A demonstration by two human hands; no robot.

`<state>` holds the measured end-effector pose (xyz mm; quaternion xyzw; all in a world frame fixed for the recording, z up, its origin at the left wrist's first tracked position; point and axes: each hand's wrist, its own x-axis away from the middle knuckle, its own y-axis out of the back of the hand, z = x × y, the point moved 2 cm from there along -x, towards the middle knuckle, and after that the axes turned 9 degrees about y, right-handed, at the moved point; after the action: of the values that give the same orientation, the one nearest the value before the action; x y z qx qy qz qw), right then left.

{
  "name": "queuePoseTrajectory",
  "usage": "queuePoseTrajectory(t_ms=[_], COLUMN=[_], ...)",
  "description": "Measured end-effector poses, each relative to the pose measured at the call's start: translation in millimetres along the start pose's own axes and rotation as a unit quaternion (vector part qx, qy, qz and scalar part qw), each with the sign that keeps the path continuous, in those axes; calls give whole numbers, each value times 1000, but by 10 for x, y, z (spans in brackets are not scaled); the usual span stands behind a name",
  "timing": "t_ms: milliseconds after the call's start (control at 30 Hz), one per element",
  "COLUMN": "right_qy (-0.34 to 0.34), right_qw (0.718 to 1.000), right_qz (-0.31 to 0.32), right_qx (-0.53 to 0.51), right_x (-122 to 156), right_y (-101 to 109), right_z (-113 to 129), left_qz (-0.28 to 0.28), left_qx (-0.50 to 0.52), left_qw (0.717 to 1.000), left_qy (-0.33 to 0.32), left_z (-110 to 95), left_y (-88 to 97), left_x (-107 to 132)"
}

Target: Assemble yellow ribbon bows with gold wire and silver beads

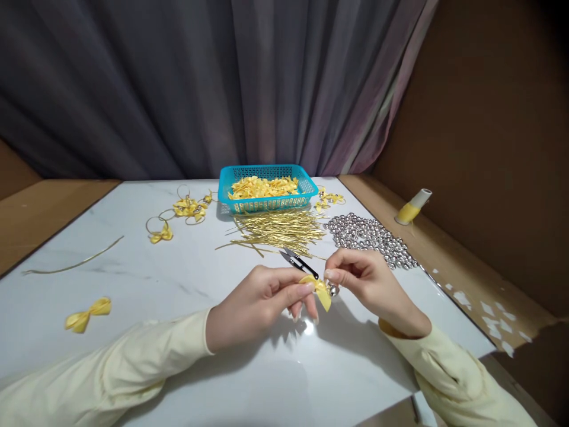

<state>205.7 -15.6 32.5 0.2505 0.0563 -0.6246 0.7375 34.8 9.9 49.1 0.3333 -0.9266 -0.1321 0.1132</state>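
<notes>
My left hand (267,296) pinches a yellow ribbon bow (323,292) between thumb and fingers, above the middle of the table. A small silver bell (333,290) hangs against the bow's right side. Just above the bell, my right hand (362,281) is closed in a pinch, thumb against forefinger; what lies between those fingertips is too small to make out. Behind the hands lie black-handled thread snips (300,263), partly covered by my left hand. A second yellow bow (88,315) rests on the table at the left.
A blue basket (269,206) of yellow bows stands at the back. Gold twist ties (280,231) lie before it, with silver bells (371,237) heaped to their right. Looped bows (189,207) and one loose tie (75,261) are leftward. A yellow thread spool (411,209) stands right.
</notes>
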Motion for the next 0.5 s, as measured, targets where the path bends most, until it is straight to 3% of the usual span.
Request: queuePoseTrajectory(t_ms=[500], right_qy=[-2], right_qw=[998], right_qz=[-19], right_qx=[-65], right_x=[16], right_y=[-51], right_z=[-15], left_qz=[40], left_qx=[47], left_qw=[998], left_qy=[-1], left_z=[-8], left_y=[-17], left_x=[18])
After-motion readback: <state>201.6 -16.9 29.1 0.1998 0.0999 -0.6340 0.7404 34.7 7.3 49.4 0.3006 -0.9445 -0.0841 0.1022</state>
